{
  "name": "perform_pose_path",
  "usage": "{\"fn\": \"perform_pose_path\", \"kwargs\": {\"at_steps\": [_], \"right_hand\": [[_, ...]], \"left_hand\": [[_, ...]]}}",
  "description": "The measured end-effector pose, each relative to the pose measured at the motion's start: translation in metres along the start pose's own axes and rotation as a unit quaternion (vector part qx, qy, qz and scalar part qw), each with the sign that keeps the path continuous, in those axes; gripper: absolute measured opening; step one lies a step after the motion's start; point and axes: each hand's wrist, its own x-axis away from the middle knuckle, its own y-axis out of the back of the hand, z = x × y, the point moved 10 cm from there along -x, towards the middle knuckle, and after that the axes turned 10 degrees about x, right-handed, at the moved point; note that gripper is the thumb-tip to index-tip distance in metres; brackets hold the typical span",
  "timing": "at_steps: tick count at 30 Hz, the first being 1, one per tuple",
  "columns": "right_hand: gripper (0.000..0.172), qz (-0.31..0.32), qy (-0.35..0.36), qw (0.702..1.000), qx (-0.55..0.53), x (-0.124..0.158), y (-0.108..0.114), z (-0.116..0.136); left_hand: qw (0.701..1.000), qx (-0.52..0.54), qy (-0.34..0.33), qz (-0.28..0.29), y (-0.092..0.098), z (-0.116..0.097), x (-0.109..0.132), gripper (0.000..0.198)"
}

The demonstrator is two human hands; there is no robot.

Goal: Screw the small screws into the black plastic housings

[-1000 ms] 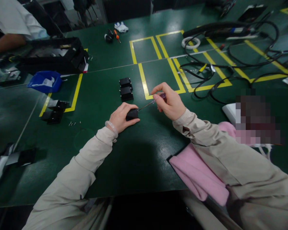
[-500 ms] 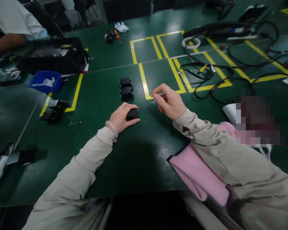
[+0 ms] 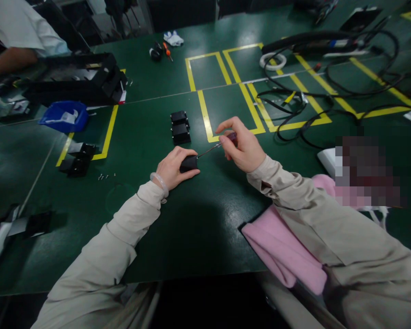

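Note:
My left hand (image 3: 173, 167) is wrapped round a small black block (image 3: 189, 163) that rests on the green table (image 3: 198, 219). My right hand (image 3: 241, 146) pinches a thin screwdriver (image 3: 215, 146) with a dark red handle; its metal tip touches the right end of the block. Two more black blocks (image 3: 180, 127) stand side by side just beyond my left hand.
Yellow tape outlines (image 3: 226, 87) mark the table. Black cables (image 3: 329, 87) coil at the right, with a white tape roll (image 3: 272, 61). A blue tray (image 3: 64, 116), black brackets (image 3: 78, 159) and tiny screws (image 3: 104, 176) lie left. A pink cloth (image 3: 284, 256) lies under my right arm. Another person's arm (image 3: 7, 61) rests far left.
My right hand's fingers have shifted slightly on the screwdriver handle, as if twisting it. The left hand and the block have stayed put.

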Motion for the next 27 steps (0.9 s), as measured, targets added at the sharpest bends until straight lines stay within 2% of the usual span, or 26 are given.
{"fn": "perform_pose_path", "kwargs": {"at_steps": [7,12,19,23,27], "right_hand": [[0.022,-0.010,0.004,1.000,0.013,-0.0002,0.0021,-0.0006],[0.011,-0.005,0.007,1.000,0.012,0.0001,0.0009,0.0003],[0.017,-0.008,0.005,1.000,0.017,-0.0002,0.0027,0.0013],[0.009,-0.004,0.007,1.000,0.016,0.0001,0.0021,0.0016],[0.010,-0.006,0.007,1.000,0.012,0.0005,0.0025,0.0023]], "left_hand": [[1.000,0.004,0.004,0.002,-0.0007,0.0015,0.0001,0.042],[1.000,0.006,0.001,0.000,-0.0003,0.0006,0.0001,0.040],[1.000,0.003,-0.004,-0.003,0.0000,-0.0002,0.0007,0.041],[1.000,0.006,-0.005,-0.005,0.0002,0.0001,0.0006,0.041],[1.000,0.003,-0.003,-0.003,0.0000,0.0001,0.0003,0.041]]}}
